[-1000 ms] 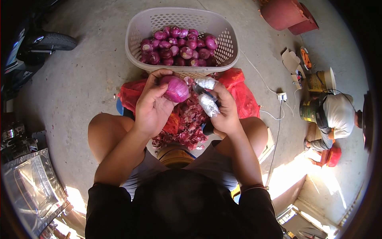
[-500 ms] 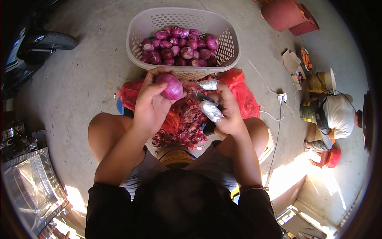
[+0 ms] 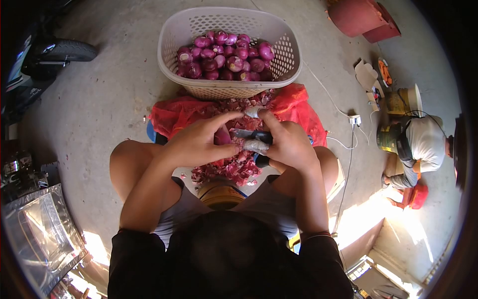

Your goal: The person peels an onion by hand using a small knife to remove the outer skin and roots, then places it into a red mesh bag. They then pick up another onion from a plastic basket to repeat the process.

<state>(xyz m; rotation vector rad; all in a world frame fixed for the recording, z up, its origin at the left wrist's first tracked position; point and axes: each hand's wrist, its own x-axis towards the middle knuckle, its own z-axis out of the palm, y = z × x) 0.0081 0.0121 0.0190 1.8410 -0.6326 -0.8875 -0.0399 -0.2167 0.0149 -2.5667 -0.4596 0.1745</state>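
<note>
My left hand (image 3: pixel 196 142) is curled round a red onion (image 3: pixel 222 136), mostly hidden by the fingers and thumb. Facing it, my right hand (image 3: pixel 291 144) grips a small knife (image 3: pixel 253 134) with a dark handle, its blade pointing left toward the onion. Silvery wrapping covers the thumb and index finger of that hand, and both tips are close to the left fingertips. Beneath the hands lies a heap of onion skins (image 3: pixel 234 169) on and around a red mesh sack (image 3: pixel 296 107). Just beyond stands a grey plastic basket (image 3: pixel 169 60) holding many peeled-looking red onions (image 3: pixel 234 64).
A yellowish bucket (image 3: pixel 219 195) sits between my knees. To the right are a power strip (image 3: pixel 354 120) with cables, a cardboard box (image 3: pixel 367 77), buckets (image 3: pixel 409 99) and a bent-over person (image 3: pixel 425 142). A motorbike wheel (image 3: pixel 72 50) is at the left.
My left hand has lowered toward me and turned over, bringing the onion down with it. My right hand with the knife has tilted inward, and the two hands are now closer together.
</note>
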